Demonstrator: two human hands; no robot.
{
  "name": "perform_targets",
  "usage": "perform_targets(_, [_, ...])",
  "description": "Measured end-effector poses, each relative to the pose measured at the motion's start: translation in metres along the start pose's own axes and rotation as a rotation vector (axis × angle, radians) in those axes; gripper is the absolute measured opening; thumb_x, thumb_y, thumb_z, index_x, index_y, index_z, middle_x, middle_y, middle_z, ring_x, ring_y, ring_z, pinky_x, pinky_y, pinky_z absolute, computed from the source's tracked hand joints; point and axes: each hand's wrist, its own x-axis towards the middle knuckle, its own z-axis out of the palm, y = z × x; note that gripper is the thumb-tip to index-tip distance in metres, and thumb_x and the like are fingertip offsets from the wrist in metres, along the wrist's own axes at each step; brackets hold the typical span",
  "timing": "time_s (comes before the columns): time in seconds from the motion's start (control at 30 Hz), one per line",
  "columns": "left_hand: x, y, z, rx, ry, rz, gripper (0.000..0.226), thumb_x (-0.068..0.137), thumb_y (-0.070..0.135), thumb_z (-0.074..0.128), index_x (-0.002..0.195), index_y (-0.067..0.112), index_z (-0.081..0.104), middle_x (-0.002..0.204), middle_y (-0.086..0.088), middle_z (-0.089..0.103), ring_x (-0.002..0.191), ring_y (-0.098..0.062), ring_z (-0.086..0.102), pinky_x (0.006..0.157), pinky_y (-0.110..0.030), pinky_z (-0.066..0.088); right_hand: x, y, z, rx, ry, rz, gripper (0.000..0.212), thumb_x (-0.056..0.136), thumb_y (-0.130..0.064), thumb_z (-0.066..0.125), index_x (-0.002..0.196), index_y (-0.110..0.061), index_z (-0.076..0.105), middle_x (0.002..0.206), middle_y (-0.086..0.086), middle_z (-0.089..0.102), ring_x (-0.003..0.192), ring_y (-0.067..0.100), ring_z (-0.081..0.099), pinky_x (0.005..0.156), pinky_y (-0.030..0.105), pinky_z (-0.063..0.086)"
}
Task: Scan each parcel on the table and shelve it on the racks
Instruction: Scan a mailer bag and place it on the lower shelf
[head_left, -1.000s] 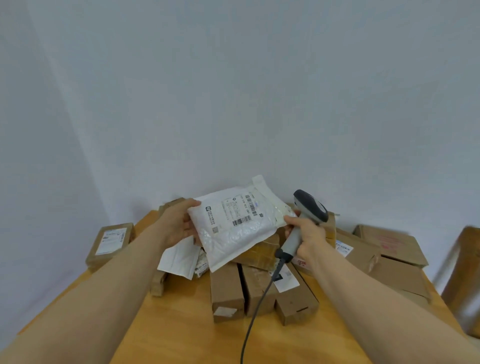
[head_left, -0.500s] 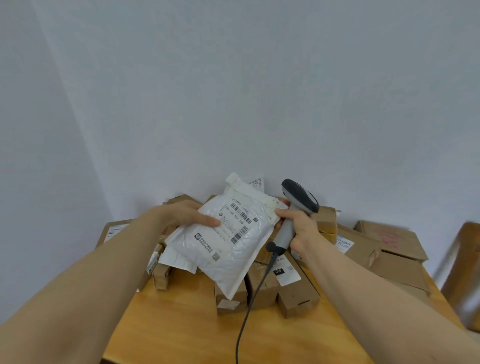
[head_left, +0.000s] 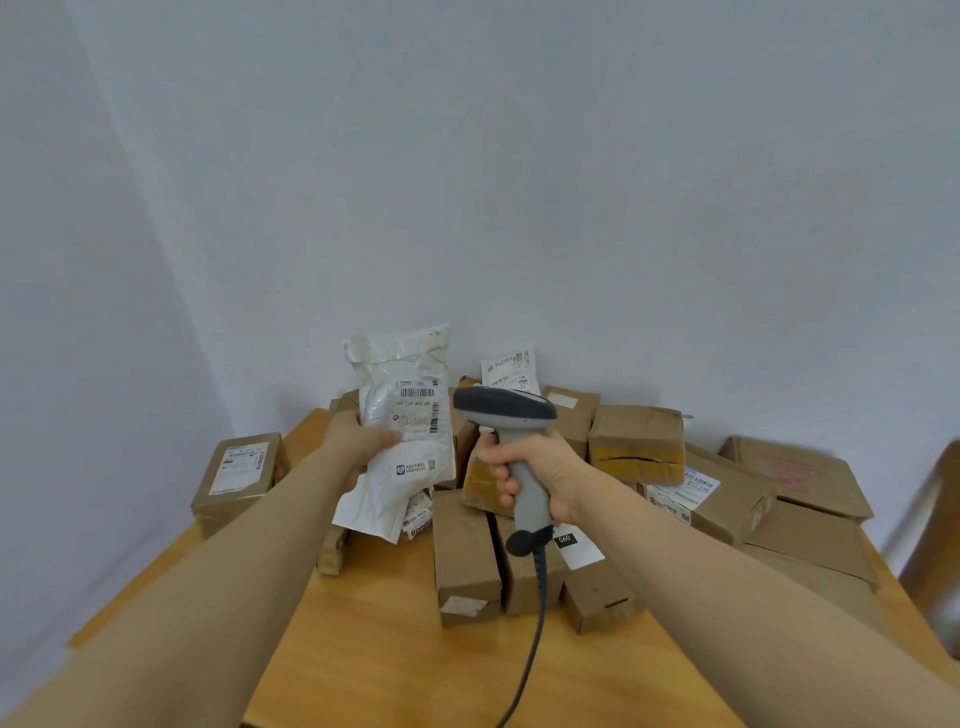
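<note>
The left hand (head_left: 363, 441) gripped a white padded mailer (head_left: 402, 447) upright, just left of the barcode scanner (head_left: 511, 447) clasped in the right hand (head_left: 540, 475).

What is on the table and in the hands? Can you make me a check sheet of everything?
Surface: wooden table, back half covered by parcels.
Job's things: white mailer held up, label toward the camera; scanner beside it; brown boxes piled on the table.
Clutter: nothing seen.
Hands: left hand grips the mailer; right hand grips the scanner's handle.
Cables: scanner cable runs down across the table.
Surroundings: plain wall.
</note>
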Motion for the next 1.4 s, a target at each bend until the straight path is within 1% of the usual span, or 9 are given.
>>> perform_targets(0.17, [0.0,-0.003,-0.003,-0.002,0.04,0.011,0.03,0.085,0.001,0.069,0.109,0.007,0.052,0.114,-0.016,0.061,0.094,-0.03,0.059,0.077,-0.04,0.051,0.0,-0.006,0.009,-0.038,-0.02,0.042,0.015,0.084,-0.001,0.065,0.075,-0.01,0.056,0.054,0.002,0.052,0.042,0.011,0.042,0.046,0.02,0.041])
perform_targets(0.3, [0.001,-0.004,-0.006,0.007,0.07,0.006,0.04,0.085,0.001,0.068,0.122,0.001,0.052,0.12,-0.018,0.06,0.101,-0.033,0.059,0.071,-0.035,0.047,0.002,-0.008,0.012,-0.049,-0.01,0.054,0.017,0.085,-0.003,0.065,0.073,-0.01,0.055,0.053,0.0,0.052,0.041,0.01,0.042,0.046,0.02,0.041])
perform_targets(0.43, [0.004,-0.006,-0.009,0.002,0.081,-0.012,0.044,0.085,0.0,0.069,0.125,-0.001,0.052,0.123,-0.019,0.059,0.11,-0.036,0.059,0.073,-0.035,0.047,0.005,-0.009,0.015,-0.058,-0.007,0.058,0.018,0.084,-0.002,0.065,0.072,-0.011,0.055,0.053,0.0,0.052,0.041,0.01,0.042,0.046,0.02,0.04])
perform_targets(0.6, [0.011,-0.008,-0.013,-0.001,0.075,-0.006,0.051,0.084,0.0,0.07,0.13,0.003,0.048,0.121,-0.016,0.059,0.101,-0.032,0.059,0.06,-0.031,0.047,0.01,-0.007,0.018,-0.086,-0.008,0.067,0.02,0.085,-0.003,0.065,0.07,-0.011,0.054,0.053,0.0,0.052,0.041,0.01,0.042,0.047,0.021,0.041])
perform_targets(0.73, [0.02,-0.014,-0.018,-0.001,0.073,-0.038,0.044,0.084,0.002,0.071,0.123,0.0,0.053,0.12,-0.017,0.061,0.109,-0.035,0.06,0.074,-0.036,0.049,0.015,-0.008,0.021,-0.086,0.017,0.084,0.019,0.084,-0.003,0.066,0.071,-0.011,0.055,0.053,0.0,0.052,0.042,0.01,0.042,0.048,0.021,0.041])
perform_targets(1.0, [0.044,-0.026,-0.034,-0.011,0.037,-0.061,0.043,0.081,0.003,0.074,0.12,0.003,0.056,0.118,-0.017,0.062,0.106,-0.036,0.061,0.085,-0.045,0.054,0.031,-0.004,0.031,-0.095,0.054,0.106,0.018,0.084,-0.003,0.067,0.072,-0.01,0.056,0.053,0.001,0.053,0.042,0.01,0.043,0.048,0.022,0.042])
perform_targets(1.1, [0.048,-0.03,-0.041,-0.051,0.008,-0.084,0.041,0.08,0.001,0.074,0.117,0.002,0.055,0.113,-0.016,0.063,0.103,-0.035,0.063,0.085,-0.048,0.054,0.039,-0.001,0.038,-0.052,0.07,0.084,0.009,0.082,-0.004,0.07,0.082,-0.006,0.061,0.064,0.009,0.065,0.044,0.012,0.048,0.05,0.024,0.045])
perform_targets(1.23, [0.04,-0.039,-0.054,-0.187,-0.128,-0.166,0.038,0.078,-0.01,0.069,0.113,-0.002,0.056,0.107,-0.015,0.065,0.098,-0.035,0.064,0.082,-0.049,0.054,0.054,0.013,0.043,0.022,0.176,0.03,0.022,0.079,-0.008,0.075,0.098,-0.003,0.064,0.087,0.02,0.072,0.056,0.019,0.062,0.061,0.035,0.055])
perform_targets(1.4, [-0.006,-0.066,-0.067,-0.353,-0.28,-0.242,0.045,0.08,-0.014,0.057,0.122,0.004,0.059,0.111,-0.016,0.07,0.1,-0.034,0.068,0.079,-0.045,0.057,0.063,0.039,0.043,0.022,0.294,0.026,0.034,0.074,-0.005,0.079,0.105,-0.008,0.066,0.095,0.011,0.07,0.084,0.024,0.067,0.07,0.04,0.058])
